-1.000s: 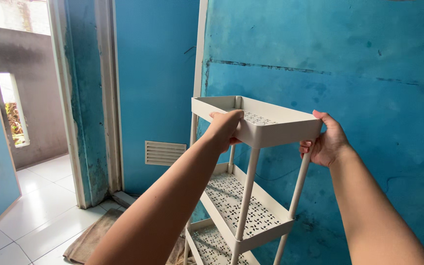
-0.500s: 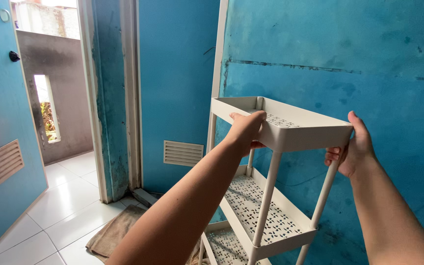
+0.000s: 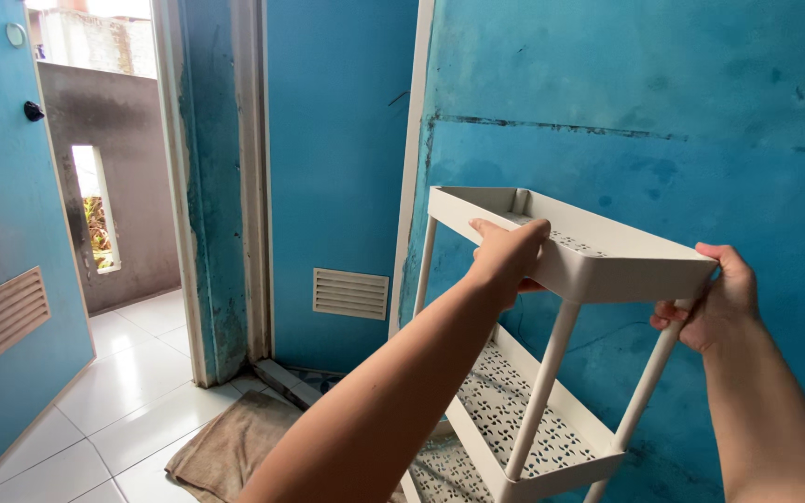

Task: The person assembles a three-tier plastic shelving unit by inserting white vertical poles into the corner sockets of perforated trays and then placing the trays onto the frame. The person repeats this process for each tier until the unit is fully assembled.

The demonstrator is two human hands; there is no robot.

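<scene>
Closest of all, two bare forearms reach forward and both end on a white plastic shelf rack (image 3: 552, 307). The left hand (image 3: 507, 259) curls over the near long rim of the top tray, fingers inside and thumb below, its grip clenched on that edge. The right hand (image 3: 712, 303) wraps the right-hand corner of the same tray, just where a leg meets it, its grip likewise closed around the plastic.

The rack is off-white and narrow, with three trays stacked one above another on slim round legs (image 3: 540, 391). Each tray has a low solid rim and a floor pierced with a pattern of small holes; the top tray (image 3: 598, 251) sits about level with the hands, the middle tray (image 3: 533, 419) below the arms, and only a corner of the lowest one shows at the bottom edge. It stands tilted a little, held close against the blue wall (image 3: 663, 102), whose paint is streaked and stained.

Down on the white tiled floor (image 3: 132, 391) lies a brown mat (image 3: 235, 442), near the rack's foot. Beyond it a blue panel carries a small white vent grille (image 3: 350, 293). To the left an open door (image 3: 2, 279), blue with its own vent, stands aside from a worn door frame (image 3: 211, 186), and a grey wall (image 3: 132, 168) shows outdoors.
</scene>
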